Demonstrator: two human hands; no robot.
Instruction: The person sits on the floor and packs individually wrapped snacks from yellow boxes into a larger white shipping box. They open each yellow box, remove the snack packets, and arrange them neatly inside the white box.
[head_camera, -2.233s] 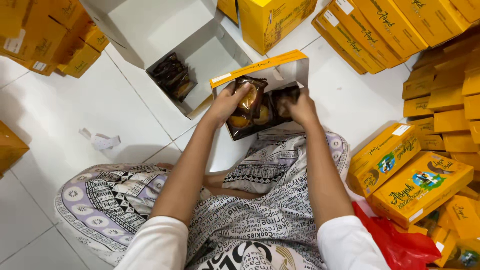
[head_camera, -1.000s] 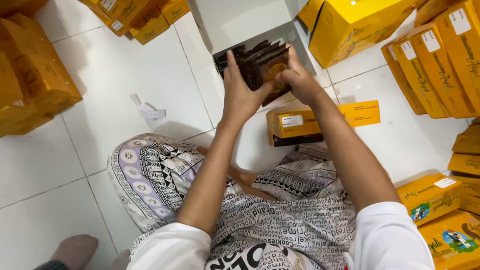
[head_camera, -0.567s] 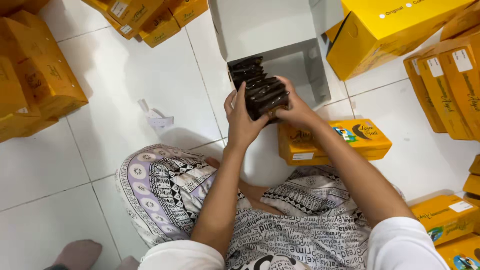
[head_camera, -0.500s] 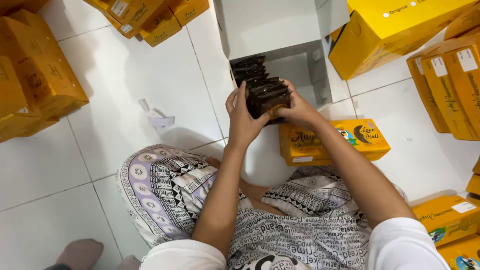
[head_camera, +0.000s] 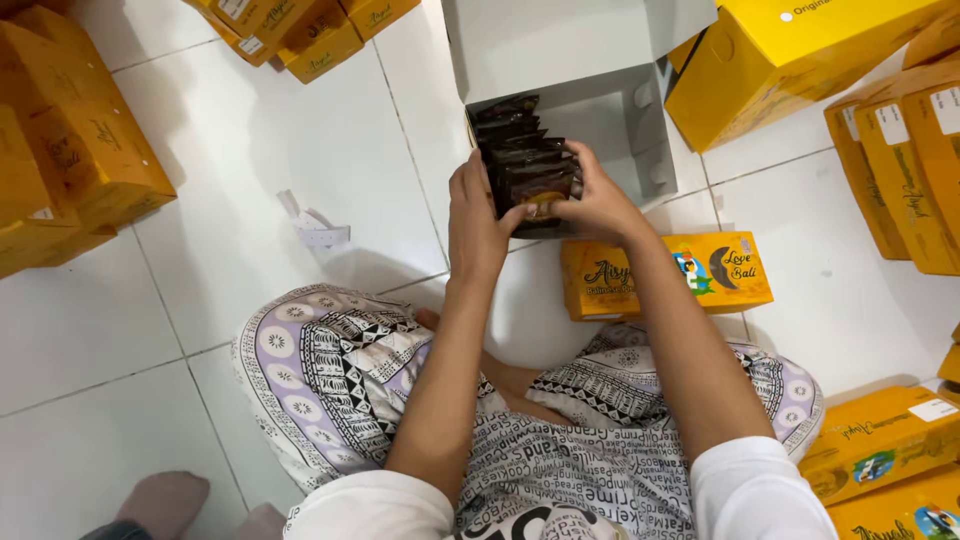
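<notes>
Both hands, left hand and right hand, clamp a stack of dark sachets between them at the white carton's open mouth, directly ahead.

Both hands gripping dark packets at white box.

I count one open white carton in front of me, and one row of dark sachets too tightly packed to number. One yellow packet box lies by my knees. One scrap of white paper is on the floor.
</notes>
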